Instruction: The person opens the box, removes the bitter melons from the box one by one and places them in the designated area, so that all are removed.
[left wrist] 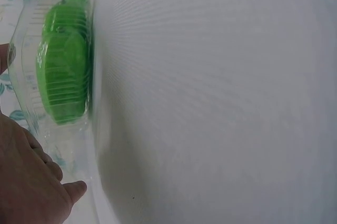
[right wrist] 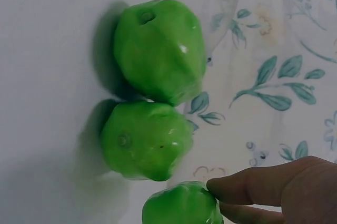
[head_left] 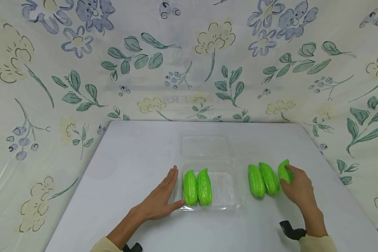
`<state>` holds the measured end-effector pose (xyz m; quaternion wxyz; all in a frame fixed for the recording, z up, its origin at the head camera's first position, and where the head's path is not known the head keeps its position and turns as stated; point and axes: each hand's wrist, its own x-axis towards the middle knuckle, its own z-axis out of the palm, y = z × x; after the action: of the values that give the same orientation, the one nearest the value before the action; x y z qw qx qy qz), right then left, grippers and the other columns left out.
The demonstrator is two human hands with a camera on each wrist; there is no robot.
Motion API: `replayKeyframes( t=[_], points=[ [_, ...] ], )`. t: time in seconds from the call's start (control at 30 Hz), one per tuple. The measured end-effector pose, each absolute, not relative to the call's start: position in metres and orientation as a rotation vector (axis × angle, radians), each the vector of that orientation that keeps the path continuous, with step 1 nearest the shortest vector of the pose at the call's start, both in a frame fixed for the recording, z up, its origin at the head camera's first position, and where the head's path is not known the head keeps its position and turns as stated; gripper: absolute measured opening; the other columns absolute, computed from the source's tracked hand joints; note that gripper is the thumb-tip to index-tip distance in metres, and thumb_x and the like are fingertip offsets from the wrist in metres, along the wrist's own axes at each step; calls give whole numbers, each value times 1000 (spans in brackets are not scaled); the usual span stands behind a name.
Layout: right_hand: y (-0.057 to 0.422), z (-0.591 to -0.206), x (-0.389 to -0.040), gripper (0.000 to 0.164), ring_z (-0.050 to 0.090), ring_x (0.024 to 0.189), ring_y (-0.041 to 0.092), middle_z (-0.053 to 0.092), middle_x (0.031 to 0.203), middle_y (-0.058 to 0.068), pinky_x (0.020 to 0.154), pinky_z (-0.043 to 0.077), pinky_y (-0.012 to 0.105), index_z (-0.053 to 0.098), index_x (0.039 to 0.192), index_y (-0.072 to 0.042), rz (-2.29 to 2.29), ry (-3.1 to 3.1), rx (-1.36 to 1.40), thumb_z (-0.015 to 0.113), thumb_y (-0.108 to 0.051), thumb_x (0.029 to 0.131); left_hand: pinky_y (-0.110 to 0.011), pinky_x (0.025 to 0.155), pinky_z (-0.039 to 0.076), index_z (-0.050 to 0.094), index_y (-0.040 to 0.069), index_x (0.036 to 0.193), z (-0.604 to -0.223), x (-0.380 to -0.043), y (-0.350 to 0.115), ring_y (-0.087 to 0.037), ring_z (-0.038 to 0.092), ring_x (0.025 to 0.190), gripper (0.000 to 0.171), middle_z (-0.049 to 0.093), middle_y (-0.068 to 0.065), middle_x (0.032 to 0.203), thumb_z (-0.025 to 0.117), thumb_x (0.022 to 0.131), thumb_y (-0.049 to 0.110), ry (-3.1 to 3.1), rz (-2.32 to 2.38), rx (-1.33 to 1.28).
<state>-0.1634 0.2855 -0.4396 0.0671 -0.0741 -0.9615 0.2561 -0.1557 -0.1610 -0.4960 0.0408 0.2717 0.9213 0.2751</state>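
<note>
A clear plastic clamshell box (head_left: 225, 189) lies with its lid (head_left: 204, 145) folded back. In its left half, two shiny green ridged gourds (head_left: 190, 188) lie side by side; the left wrist view shows a gourd (left wrist: 64, 76) through the clear wall. My left hand (head_left: 157, 203) rests along the box's left side, fingers straight, thumb at the near left corner. To the right of the box my right hand (head_left: 299, 185) grips a third green gourd (head_left: 284, 171) between thumb and fingers, partly covering it. Two more gourds (head_left: 256, 181) lie just left of that hand, close together.
A white tabletop (head_left: 129, 147) carries everything. Behind it and at both sides hangs a flower-patterned cloth (head_left: 182, 91). Black wrist mounts (head_left: 291, 231) stick out near both sleeves.
</note>
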Motion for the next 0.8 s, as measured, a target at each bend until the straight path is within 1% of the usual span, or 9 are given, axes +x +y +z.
replayKeyframes(
  t=[0.2, 0.43, 0.63, 0.8],
  points=[
    [288, -447, -166, 56, 43, 115, 59, 40, 132, 43, 82, 44, 68, 41, 137, 16, 796, -2964, -272, 59, -1, 87, -43, 116, 18, 0, 3, 156, -496, -155, -161, -21, -2, 149, 100, -3, -10, 164, 50, 93, 62, 2815, 841, 843],
    [289, -454, -168, 57, 37, 121, 59, 36, 135, 43, 89, 40, 68, 39, 139, 16, 841, -3024, -230, 58, -1, 88, -43, 116, 18, -1, 3, 156, -495, -155, -161, -20, -3, 148, 100, -3, -9, 164, 51, 94, 61, 2805, 845, 850],
    [288, -457, -169, 56, 38, 121, 59, 37, 134, 43, 92, 38, 69, 40, 138, 16, 846, -3061, -221, 58, -5, 90, -44, 116, 19, 1, 1, 156, -495, -156, -161, -23, -1, 149, 100, -2, -11, 164, 51, 94, 60, 2820, 835, 863],
    [287, -457, -168, 55, 35, 123, 61, 37, 135, 44, 94, 35, 71, 41, 137, 16, 828, -3083, -222, 58, -8, 91, -45, 116, 19, 2, 0, 156, -495, -156, -160, -25, 1, 149, 100, -1, -12, 164, 53, 94, 59, 2822, 852, 872]
  ],
)
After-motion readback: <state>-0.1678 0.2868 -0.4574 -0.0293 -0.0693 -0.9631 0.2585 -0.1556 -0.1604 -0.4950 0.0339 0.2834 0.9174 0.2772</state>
